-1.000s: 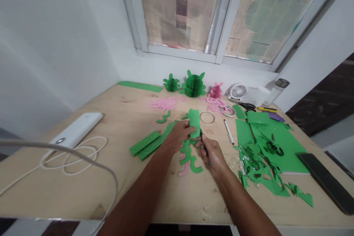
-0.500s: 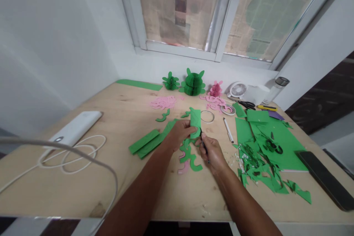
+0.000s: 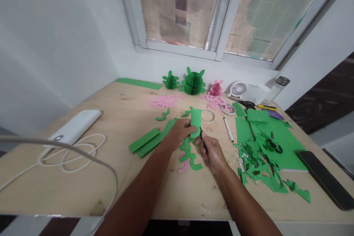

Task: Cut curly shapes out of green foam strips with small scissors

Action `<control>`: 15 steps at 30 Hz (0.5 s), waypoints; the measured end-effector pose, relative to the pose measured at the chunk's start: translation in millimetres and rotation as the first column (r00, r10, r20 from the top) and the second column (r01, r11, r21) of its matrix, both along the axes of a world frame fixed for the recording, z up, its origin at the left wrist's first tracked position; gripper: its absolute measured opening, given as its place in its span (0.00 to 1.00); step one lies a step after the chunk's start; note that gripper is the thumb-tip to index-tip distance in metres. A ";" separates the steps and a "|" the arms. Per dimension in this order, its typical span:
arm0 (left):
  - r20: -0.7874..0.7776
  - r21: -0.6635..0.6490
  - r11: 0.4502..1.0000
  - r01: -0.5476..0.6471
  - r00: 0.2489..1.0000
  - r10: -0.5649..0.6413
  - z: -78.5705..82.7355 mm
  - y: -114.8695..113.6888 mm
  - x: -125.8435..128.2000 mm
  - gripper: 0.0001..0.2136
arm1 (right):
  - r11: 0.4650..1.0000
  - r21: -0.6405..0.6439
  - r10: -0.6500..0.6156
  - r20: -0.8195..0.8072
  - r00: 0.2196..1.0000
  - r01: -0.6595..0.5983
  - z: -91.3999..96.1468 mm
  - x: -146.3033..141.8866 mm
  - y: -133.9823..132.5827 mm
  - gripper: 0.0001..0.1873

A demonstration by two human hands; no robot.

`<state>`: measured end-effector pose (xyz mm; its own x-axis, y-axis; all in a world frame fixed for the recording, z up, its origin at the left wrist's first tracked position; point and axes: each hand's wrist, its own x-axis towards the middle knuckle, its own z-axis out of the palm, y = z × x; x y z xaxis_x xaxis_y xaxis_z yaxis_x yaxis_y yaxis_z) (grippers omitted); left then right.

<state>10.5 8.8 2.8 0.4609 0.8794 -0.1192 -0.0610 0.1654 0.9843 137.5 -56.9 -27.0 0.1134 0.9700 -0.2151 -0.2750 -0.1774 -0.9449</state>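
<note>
My left hand (image 3: 179,132) is closed on a green paper strip (image 3: 196,116) and presses its lower part with the thumb. Faint curved lines show on the strip. In my right hand (image 3: 212,147) is a slim dark pen-like tool (image 3: 204,144), its tip touching the strip's right edge beside my left thumb; its exact kind is not clear. Below the hands lie curved green paper cutouts (image 3: 195,166) and a pink curved cutout (image 3: 183,167). More green strips (image 3: 145,140) rest on the table to the left of my left hand.
Green scraps (image 3: 256,169), a dark phone-like slab (image 3: 326,180) and black-handled scissors (image 3: 273,147) lie right. A white marker (image 3: 228,129) and a ring (image 3: 207,116) are nearer. Paper figures (image 3: 193,83) stand behind; a white cable (image 3: 91,158) crosses the left.
Hardly anything differs. Both hands keep their hold on the strip and the dark tool, and the view has shifted very slightly.
</note>
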 end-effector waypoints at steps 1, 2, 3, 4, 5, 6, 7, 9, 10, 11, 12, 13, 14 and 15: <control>-0.008 0.004 1.000 -0.003 1.000 0.003 0.0 0.1 0.0 0.08 | 1.000 -0.001 -0.001 0.004 1.000 0.001 0.0 0.0 0.0 0.27; -0.011 0.007 1.000 -0.006 1.000 0.006 0.3 0.0 0.2 0.08 | 1.000 -0.003 -0.002 0.007 1.000 0.002 0.1 -0.1 -0.1 0.27; -0.010 0.009 1.000 -0.009 1.000 0.009 0.8 -0.3 0.4 0.08 | 1.000 -0.004 -0.002 0.009 1.000 0.002 0.2 -0.3 -0.1 0.27; -0.007 0.012 1.000 -0.011 1.000 0.011 1.5 -0.7 0.6 0.08 | 1.000 -0.005 -0.004 0.011 1.000 0.004 0.3 -0.4 -0.2 0.27; -0.005 0.015 1.000 -0.014 1.000 0.014 2.0 -1.2 0.9 0.08 | 1.000 -0.006 -0.005 0.011 1.000 0.005 0.5 -0.6 -0.2 0.27; -0.004 0.019 1.000 -0.020 1.000 0.020 2.3 -1.5 1.3 0.08 | 1.000 -0.007 -0.006 0.011 1.000 0.006 0.6 -0.7 -0.2 0.27; -0.007 0.024 0.999 -0.026 1.000 0.026 2.2 -1.6 1.6 0.07 | 1.000 -0.009 -0.006 0.009 1.000 0.006 0.7 -0.8 -0.2 0.27; -0.019 0.035 0.999 -0.037 0.999 0.037 1.2 -1.2 2.2 0.07 | 1.000 -0.010 -0.004 0.004 1.000 0.004 0.9 -0.8 -0.1 0.27; -0.027 0.040 0.998 -0.038 0.999 0.039 0.3 -0.8 2.5 0.07 | 1.000 -0.010 -0.004 0.002 1.000 0.004 0.9 -0.7 -0.1 0.27; -0.033 0.045 0.998 -0.038 0.999 0.039 -0.6 -0.3 2.8 0.08 | 1.000 -0.010 -0.004 0.000 1.000 0.004 0.9 -0.6 0.0 0.27; -0.040 0.050 0.998 -0.035 0.999 0.037 -1.4 0.2 3.0 0.08 | 1.000 -0.010 -0.005 -0.003 1.000 0.005 0.8 -0.4 0.1 0.27; -0.046 0.056 0.998 -0.033 0.998 0.036 -2.1 0.6 3.1 0.08 | 1.000 -0.009 -0.008 -0.005 1.000 0.008 0.7 -0.3 0.2 0.27; -0.051 0.062 0.998 -0.032 0.998 0.035 -2.5 0.8 3.3 0.08 | 1.000 -0.007 -0.011 -0.007 1.000 0.011 0.6 -0.1 0.3 0.27; -0.054 0.066 0.997 -0.032 0.998 0.035 -2.7 0.9 3.4 0.08 | 1.000 -0.005 -0.013 -0.009 1.000 0.013 0.6 0.0 0.4 0.27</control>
